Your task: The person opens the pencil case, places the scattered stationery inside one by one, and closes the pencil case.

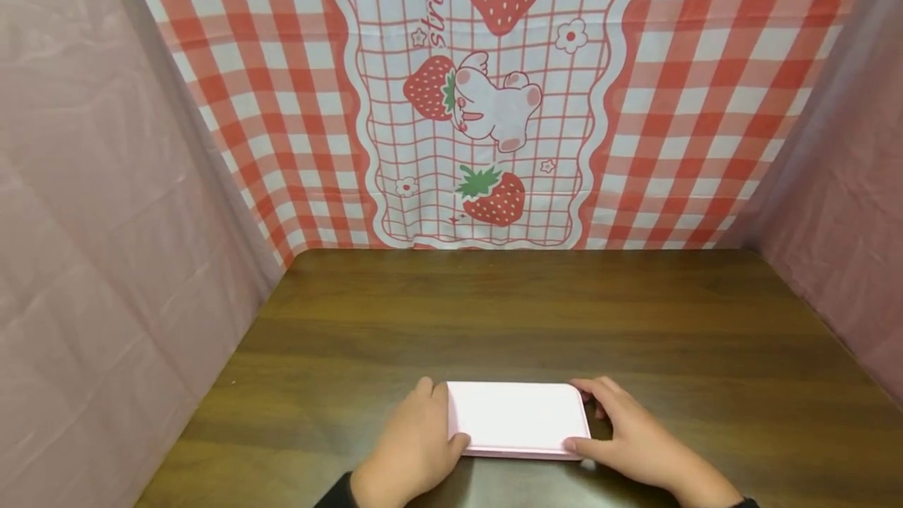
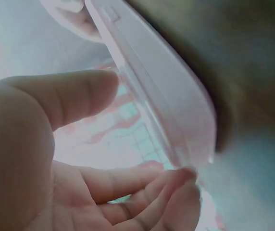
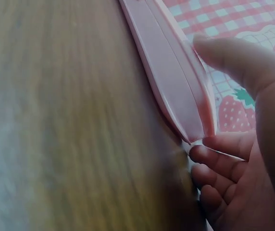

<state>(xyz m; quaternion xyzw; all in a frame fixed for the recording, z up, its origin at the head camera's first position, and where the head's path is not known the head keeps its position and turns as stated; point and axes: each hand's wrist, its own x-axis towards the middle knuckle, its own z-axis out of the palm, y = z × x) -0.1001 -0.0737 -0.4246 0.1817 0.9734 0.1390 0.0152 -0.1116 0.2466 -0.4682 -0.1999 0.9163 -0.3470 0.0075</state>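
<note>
A flat pink case (image 1: 518, 418) with rounded corners and a pale, bright top lies near the front of the wooden table. My left hand (image 1: 416, 437) holds its left end, thumb at the front edge and fingers along the far side. At the right end my right hand (image 1: 631, 433) grips it, the thumb on the near corner and the fingers curled round the far one. The left wrist view shows a seam and a small raised tab on the side of the case (image 2: 166, 72). In the right wrist view, fingertips meet the end of the case (image 3: 176, 77).
The brown wooden table (image 1: 508, 312) reaches back to a red-and-white checked cloth (image 1: 282, 61) printed with strawberries. Pale pink curtains hang at the left (image 1: 92, 218) and right (image 1: 846, 202) sides of the table.
</note>
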